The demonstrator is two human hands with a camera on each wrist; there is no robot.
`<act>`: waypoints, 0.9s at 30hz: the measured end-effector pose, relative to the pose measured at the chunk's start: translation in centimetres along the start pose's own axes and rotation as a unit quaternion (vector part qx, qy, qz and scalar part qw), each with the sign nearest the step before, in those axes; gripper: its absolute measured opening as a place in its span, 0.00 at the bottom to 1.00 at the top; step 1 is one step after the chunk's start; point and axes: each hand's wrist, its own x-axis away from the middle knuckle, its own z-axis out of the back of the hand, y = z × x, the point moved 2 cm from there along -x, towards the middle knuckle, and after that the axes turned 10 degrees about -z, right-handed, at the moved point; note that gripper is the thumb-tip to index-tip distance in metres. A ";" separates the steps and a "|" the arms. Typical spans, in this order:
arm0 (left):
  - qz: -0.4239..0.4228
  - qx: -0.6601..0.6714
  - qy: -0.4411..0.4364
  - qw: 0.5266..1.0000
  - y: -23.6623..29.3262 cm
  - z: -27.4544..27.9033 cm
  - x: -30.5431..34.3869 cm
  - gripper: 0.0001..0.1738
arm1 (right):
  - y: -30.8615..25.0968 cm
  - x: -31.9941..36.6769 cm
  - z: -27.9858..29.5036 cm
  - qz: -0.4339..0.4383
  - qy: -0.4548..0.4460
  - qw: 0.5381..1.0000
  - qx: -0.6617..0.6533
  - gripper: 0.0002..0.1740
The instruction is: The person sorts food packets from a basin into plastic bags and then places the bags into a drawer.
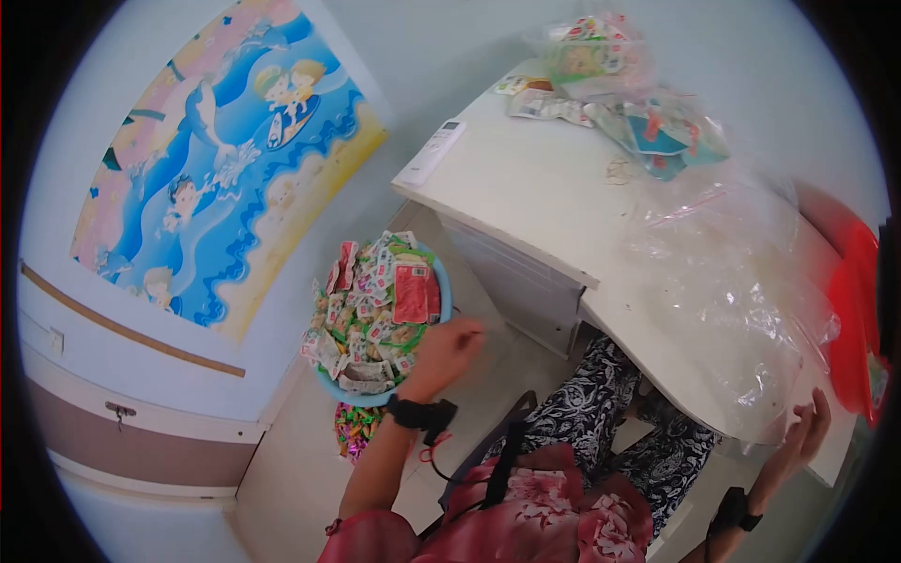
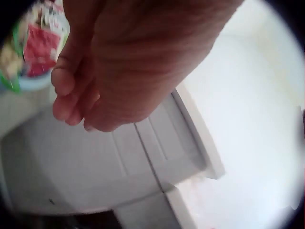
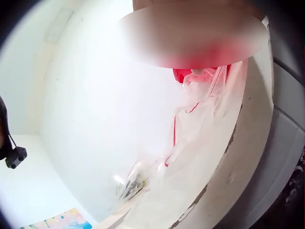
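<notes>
My left hand is beside the right rim of a light blue basin, its fingers loosely curled with nothing visible in them. Small wrapped snack packets heap above the basin's rim, a red packet among them. The left wrist view shows the left hand from close by, fingertips bent toward the palm. At the table's right front edge, my right hand has its fingers fairly straight, close to a large clear plastic bag. Blurring covers much of that hand in the right wrist view.
The white table holds a remote control, a bag of packets and a teal-and-clear package. A red plastic container stands at the right. Colourful wrapped sweets are below the basin. A sea-scene poster covers the wall.
</notes>
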 end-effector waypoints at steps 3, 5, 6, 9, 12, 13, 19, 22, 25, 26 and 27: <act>0.151 -0.107 0.117 0.976 -6.8 5.3 5.8 0.08 | 0.0 0.8 1.4 -0.001 0.055 0.998 0.019 0.20; 0.219 -0.190 0.148 0.945 -10.7 8.5 9.8 0.09 | -0.1 1.5 1.8 0.002 0.086 0.996 0.012 0.20; 0.256 -0.168 0.174 0.936 -11.9 9.5 11.2 0.11 | 0.2 1.8 2.2 -0.001 0.089 0.996 0.004 0.20; 0.279 -0.181 0.213 0.919 -14.0 10.4 13.4 0.16 | -0.4 2.7 2.3 -0.001 0.108 0.993 -0.039 0.19; 0.349 -0.085 0.223 0.906 -15.6 9.2 12.1 0.21 | -2.1 3.4 2.2 0.027 0.116 0.992 -0.051 0.18; 0.363 -0.073 0.220 0.903 -15.1 8.6 10.8 0.22 | -3.1 3.7 2.1 0.038 0.120 0.991 -0.048 0.17; 0.310 -0.062 0.316 0.895 -20.3 5.9 8.9 0.24 | -7.9 6.2 1.2 0.125 0.140 0.982 -0.002 0.16; 0.291 0.063 0.390 0.871 -22.4 6.5 9.1 0.17 | -8.2 6.4 2.3 0.150 0.122 0.981 0.009 0.16; 0.250 0.049 0.391 0.885 -17.4 9.5 9.1 0.14 | -10.4 9.1 0.3 0.159 0.120 0.980 -0.025 0.15; 0.230 0.033 0.385 0.893 -15.1 10.4 8.5 0.13 | -10.5 9.8 0.0 0.170 0.098 0.980 -0.034 0.15; 0.205 0.056 0.375 0.902 -12.7 10.7 8.0 0.11 | -10.5 10.5 -0.4 0.181 0.074 0.980 -0.042 0.15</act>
